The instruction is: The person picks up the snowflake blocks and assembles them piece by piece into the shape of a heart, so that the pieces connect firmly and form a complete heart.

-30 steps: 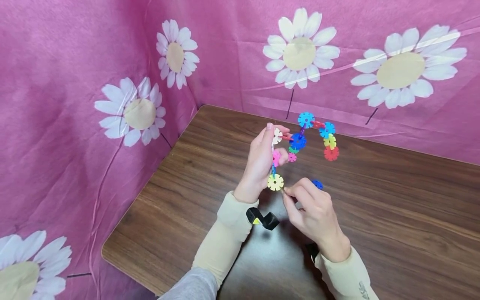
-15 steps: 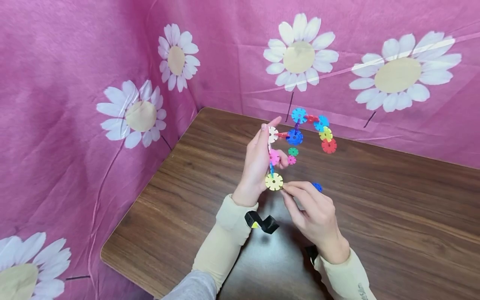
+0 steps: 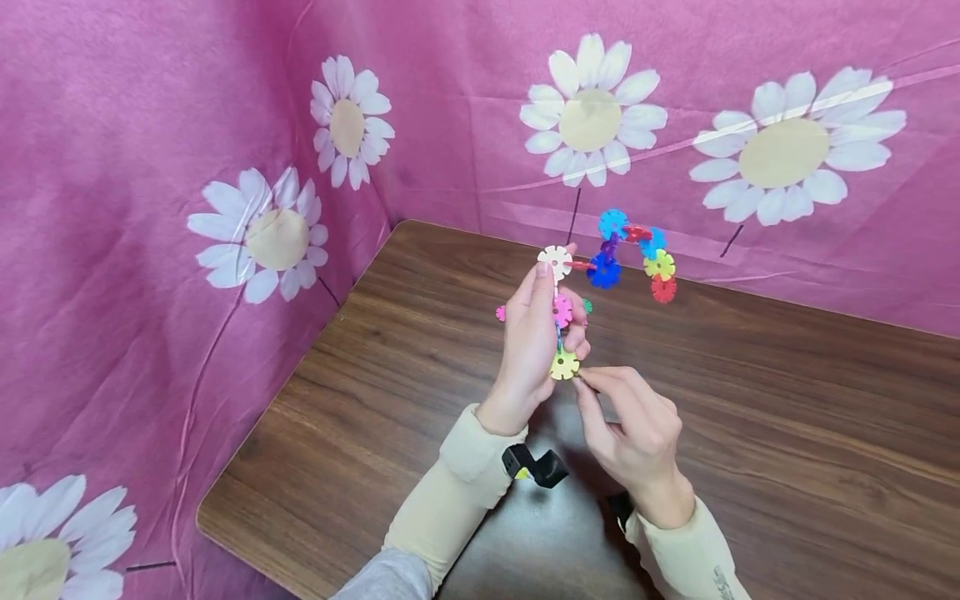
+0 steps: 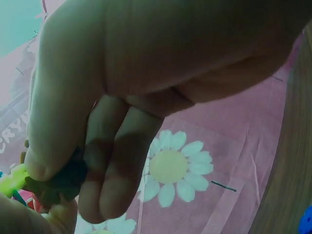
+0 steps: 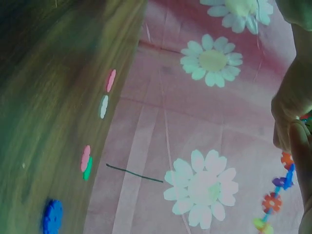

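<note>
In the head view my left hand [image 3: 525,342] holds up a chain of interlocking plastic discs. It includes a white disc [image 3: 555,262] by the thumb, a pink disc [image 3: 561,311] at the palm and a yellow disc [image 3: 564,364] lowest. A red link joins the white disc to a blue disc [image 3: 604,271]; from there the chain bends up, then down to a red disc [image 3: 663,288]. My right hand [image 3: 633,425] pinches a thin disc, seen edge-on and mostly hidden, against the yellow disc's lower right edge.
On the wooden table [image 3: 315,433] lie a small pink disc [image 3: 501,313] and a green disc [image 3: 587,307]. The right wrist view shows a loose white disc [image 5: 104,106] and a blue disc [image 5: 52,217]. A pink daisy-print cloth [image 3: 450,100] hangs behind.
Both hands and the chain have shifted slightly right. Fingers of the left hand now curl more around the chain. The loose blue disc has gone out of sight behind the right hand.
</note>
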Demonstrator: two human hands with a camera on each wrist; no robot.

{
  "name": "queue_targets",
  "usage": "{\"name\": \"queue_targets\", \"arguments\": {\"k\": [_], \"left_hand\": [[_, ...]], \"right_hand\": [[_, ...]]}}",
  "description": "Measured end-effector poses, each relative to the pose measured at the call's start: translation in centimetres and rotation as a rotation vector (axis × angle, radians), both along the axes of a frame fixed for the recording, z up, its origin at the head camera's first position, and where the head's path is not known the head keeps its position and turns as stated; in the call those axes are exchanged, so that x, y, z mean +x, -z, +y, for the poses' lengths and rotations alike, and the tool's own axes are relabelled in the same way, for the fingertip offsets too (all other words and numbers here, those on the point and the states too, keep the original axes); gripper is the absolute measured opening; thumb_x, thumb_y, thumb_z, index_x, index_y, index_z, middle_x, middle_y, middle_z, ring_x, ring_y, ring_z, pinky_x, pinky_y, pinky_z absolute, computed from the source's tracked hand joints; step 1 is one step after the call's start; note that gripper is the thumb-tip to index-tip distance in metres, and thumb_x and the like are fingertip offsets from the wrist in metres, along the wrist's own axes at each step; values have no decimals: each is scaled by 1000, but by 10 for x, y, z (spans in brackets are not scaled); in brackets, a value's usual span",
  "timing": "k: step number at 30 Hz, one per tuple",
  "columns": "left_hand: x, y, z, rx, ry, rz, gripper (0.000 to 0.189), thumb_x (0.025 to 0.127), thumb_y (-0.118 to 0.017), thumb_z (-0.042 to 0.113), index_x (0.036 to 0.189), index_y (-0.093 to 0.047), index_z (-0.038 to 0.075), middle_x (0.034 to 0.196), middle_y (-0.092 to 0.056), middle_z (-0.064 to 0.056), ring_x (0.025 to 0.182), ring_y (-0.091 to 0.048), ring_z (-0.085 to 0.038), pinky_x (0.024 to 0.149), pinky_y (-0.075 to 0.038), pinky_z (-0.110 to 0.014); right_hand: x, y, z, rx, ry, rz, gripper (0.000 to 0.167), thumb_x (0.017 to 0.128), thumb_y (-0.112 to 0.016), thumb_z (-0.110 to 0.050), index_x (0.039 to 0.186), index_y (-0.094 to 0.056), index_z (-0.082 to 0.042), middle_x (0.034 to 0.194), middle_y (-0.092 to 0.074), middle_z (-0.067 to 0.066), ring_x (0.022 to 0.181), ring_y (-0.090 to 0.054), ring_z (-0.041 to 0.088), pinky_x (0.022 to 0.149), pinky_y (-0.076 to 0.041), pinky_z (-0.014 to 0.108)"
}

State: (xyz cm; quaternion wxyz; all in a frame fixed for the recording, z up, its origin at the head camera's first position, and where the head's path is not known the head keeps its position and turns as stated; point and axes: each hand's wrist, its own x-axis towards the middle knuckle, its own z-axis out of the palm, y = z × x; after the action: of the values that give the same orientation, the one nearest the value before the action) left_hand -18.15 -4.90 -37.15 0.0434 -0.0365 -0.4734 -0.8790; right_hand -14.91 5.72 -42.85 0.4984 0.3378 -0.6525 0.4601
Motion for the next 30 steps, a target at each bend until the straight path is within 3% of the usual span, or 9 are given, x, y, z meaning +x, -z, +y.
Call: {"name": "queue_targets", "arguments": {"k": [4,11,15,19,23,30], "left_hand": [[2,-2,0,35,31,5,40,105,-35,38,133,-54,17,61,-48,3,38,-32,-8,38,-32,-20],[4,-4,-2,30,64,-5,40,105,-34,40,134,-53,19,62,-47,3,38,-32,-7,38,-32,-19],[4,-3,-2,-40,28,22,41,105,-33,39,135,-52,18,61,-47,3,37,-32,-7,37,-32,-19],[3,-2,-2,-120,-8,65,42,106,-32,36,135,-52,12,60,-46,3,35,-31,-9,35,-30,-21],[2,-1,-1,-118,5,68,42,106,-33,36,134,-52,11,60,-46,3,35,-29,-9,34,-27,-22],[2,0,4,-68,2,48,42,105,-35,38,132,-54,12,60,-45,3,37,-28,-8,34,-27,-20]], "right_hand": [[0,2,-4,-54,-22,0,30,90,-66,-15,72,-68,8,66,-67,14,57,-63,22,64,-53,18],[0,8,-8,-154,-135,-61,25,86,-70,-8,72,-66,12,68,-67,20,67,-68,18,73,-53,13],[2,9,-10,-117,-64,-46,26,87,-68,-11,72,-66,10,68,-68,18,62,-67,23,73,-54,15],[3,6,-5,8,-5,-43,27,91,-63,-15,75,-68,7,69,-69,12,59,-65,22,64,-54,21],[4,0,-1,80,-5,-43,28,93,-61,-17,76,-68,5,69,-68,8,58,-63,18,57,-52,26],[9,-5,-4,48,48,-45,30,93,-61,-17,74,-67,6,67,-68,11,53,-62,21,48,-48,30]]}}
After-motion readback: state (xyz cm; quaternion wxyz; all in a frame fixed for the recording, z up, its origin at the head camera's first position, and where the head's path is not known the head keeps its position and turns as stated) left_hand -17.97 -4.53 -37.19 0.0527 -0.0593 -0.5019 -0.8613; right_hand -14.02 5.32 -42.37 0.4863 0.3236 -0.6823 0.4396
